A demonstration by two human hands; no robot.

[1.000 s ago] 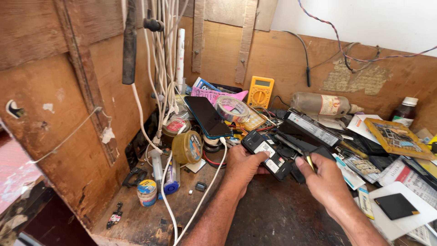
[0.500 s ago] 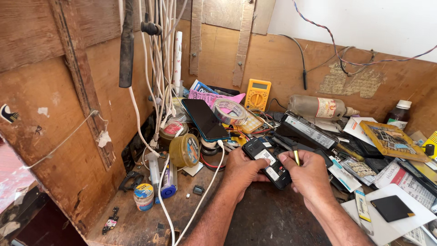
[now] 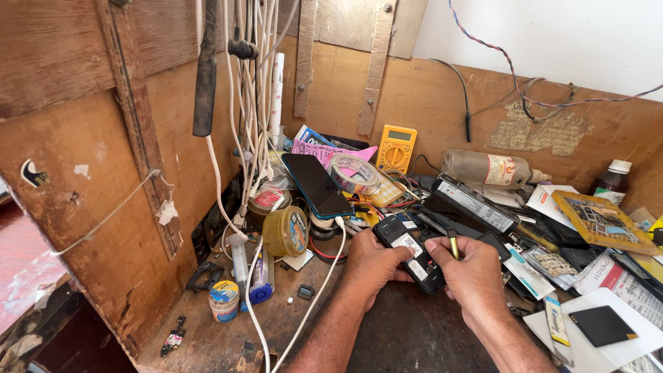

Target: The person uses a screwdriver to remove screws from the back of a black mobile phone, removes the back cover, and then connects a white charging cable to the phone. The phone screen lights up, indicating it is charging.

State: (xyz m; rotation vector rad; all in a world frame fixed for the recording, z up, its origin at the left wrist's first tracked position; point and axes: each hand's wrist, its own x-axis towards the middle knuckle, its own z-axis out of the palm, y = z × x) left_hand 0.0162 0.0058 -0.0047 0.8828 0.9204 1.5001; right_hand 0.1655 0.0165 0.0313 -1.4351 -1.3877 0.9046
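Left hand (image 3: 373, 266) closed around small black phone (image 3: 409, 253), back cover off, held just above cluttered wooden counter (image 3: 276, 324). Right hand (image 3: 476, 273) grips thin yellow-tipped tool (image 3: 454, 245), fingers curled, also steadying phone's lower end. Yellow multimeter (image 3: 396, 148) against back wall. Tape roll (image 3: 353, 173) and dark smartphone (image 3: 318, 185) behind hands.

A worn wooden surface (image 3: 387, 338) sits in a corner of plywood panels (image 3: 83, 173), scuffed and stained. Above the back panel (image 3: 442, 97) runs a white wall (image 3: 552, 34), brightly lit. White cables (image 3: 252, 103) hang down the boards. At far left, reddish floor (image 3: 21, 262) shows in strong daylight.
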